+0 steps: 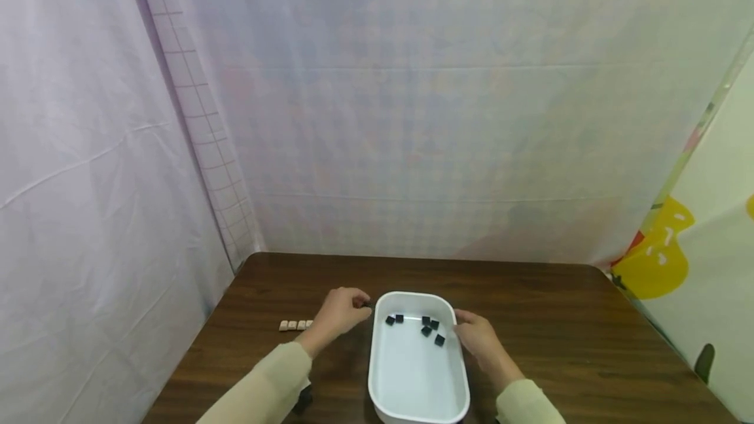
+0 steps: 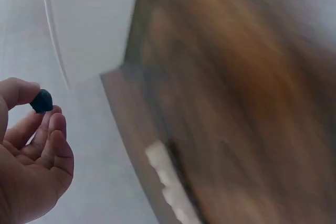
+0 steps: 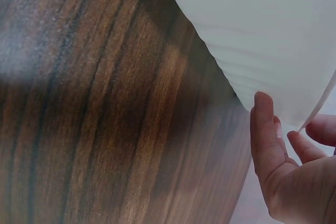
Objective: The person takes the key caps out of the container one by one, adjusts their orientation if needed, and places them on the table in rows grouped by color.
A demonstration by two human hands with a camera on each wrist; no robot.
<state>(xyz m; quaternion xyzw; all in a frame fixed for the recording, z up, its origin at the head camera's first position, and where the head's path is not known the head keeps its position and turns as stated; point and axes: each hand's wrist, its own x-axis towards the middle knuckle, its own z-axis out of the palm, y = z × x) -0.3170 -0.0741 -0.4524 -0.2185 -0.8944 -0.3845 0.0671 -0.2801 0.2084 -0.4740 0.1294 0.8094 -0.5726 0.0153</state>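
My left hand (image 1: pixel 343 311) pinches a small black keycap (image 2: pixel 42 101) between thumb and fingertips, just left of the white plastic tray (image 1: pixel 419 381). Several more black keycaps (image 1: pixel 427 331) lie scattered inside the tray, toward its far end. On the tray's right side, my right hand (image 1: pixel 480 340) holds the wall near the far corner. In the right wrist view its fingers (image 3: pixel 264 124) lie along the outer wall, with another digit at the rim.
A row of white keycaps (image 1: pixel 292 325) sits on the brown wooden table (image 1: pixel 559 319), left of the tray and partly behind the left forearm. A dark object (image 1: pixel 303 400) shows beside the left sleeve. Pale curtains (image 1: pixel 412 116) hang behind the table.
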